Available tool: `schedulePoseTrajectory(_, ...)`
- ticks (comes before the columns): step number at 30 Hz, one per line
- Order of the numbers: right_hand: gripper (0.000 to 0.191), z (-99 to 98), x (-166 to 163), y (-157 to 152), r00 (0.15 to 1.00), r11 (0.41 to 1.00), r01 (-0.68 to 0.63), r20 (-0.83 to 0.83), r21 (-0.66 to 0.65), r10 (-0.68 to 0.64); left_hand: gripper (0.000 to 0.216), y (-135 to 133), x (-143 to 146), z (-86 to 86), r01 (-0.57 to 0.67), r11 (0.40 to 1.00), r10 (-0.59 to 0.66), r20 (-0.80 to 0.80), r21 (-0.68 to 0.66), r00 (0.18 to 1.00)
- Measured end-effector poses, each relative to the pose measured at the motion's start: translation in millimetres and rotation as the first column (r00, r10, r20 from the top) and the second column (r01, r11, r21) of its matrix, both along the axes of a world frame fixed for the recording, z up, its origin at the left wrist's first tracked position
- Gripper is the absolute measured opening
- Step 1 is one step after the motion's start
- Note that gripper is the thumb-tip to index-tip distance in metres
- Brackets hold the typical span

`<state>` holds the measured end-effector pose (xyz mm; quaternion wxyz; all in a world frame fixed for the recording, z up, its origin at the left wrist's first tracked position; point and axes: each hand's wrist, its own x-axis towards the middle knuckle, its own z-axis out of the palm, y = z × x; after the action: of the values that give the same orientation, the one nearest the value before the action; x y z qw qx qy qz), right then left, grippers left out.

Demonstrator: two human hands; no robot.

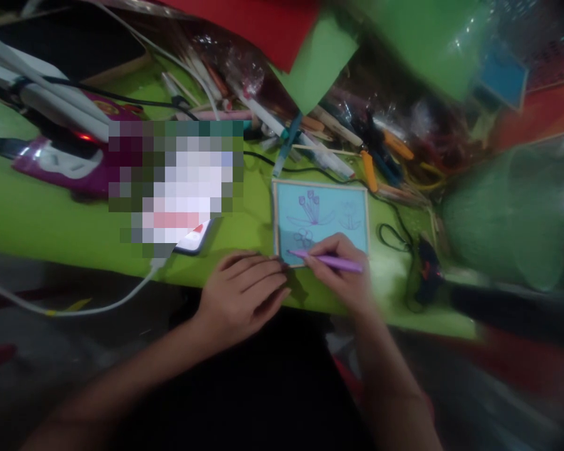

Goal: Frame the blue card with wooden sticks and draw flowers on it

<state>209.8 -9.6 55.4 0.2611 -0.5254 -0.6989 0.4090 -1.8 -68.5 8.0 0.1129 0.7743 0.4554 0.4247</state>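
Observation:
In the head view my right hand (342, 269) is closed around a purple pen (336, 262), its tip at the lower left of a blue card (343, 203). Thin light sticks frame the card's edges. Purple flower drawings show on it: a bunch of three blooms at the top, a smaller shape at the right and a round-petalled flower just above the pen tip. My left hand (244, 291) rests at the table's edge with its fingers stretched out, the fingertips by the card's lower left corner. Nothing shows in that hand.
A plugged-in phone (195, 241), partly pixelated, lies left of the card. Beyond it sits a purple and white device (70, 166) with cables. Pens, sticks and orange-handled tools (369, 170) crowd the back. A green translucent container (502, 219) stands at the right on the green table (244, 232).

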Motion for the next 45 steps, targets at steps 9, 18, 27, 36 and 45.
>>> schedulePoseTrajectory(9, 0.012, 1.9, -2, 1, 0.998, 0.999, -0.026, -0.049, -0.029, 0.025, 0.008, 1, 0, 0.4, -0.014, 1.0, 0.014, -0.004, 0.014, 1.0)
schedulePoseTrajectory(18, 0.014, -3.8, 7, -4, 0.966, 0.986, 0.167, -0.199, -0.014, -0.166, 0.013, 1, 0, 0.3, -0.007, 1.0, 0.007, 0.015, -0.001, 1.0)
schedulePoseTrajectory(27, 0.022, -10.2, 25, -6, 0.782, 0.84, 0.52, -0.481, 0.153, -0.396, 0.022, -1, -2, -5.2, 0.006, 1.0, -0.007, 0.037, 0.015, 0.999)
schedulePoseTrajectory(36, 0.012, -20.8, 56, -23, 0.734, 0.753, 0.624, -0.487, 0.208, -0.473, 0.016, 2, 3, -6.2, -0.109, 0.993, 0.108, 0.033, 0.051, 0.994)
schedulePoseTrajectory(45, 0.011, -33.5, 75, -28, 0.573, 0.752, 0.658, -0.671, 0.035, -0.47, 0.017, 5, 10, -16.6, -0.225, 0.971, 0.227, -0.019, 0.081, 0.974)
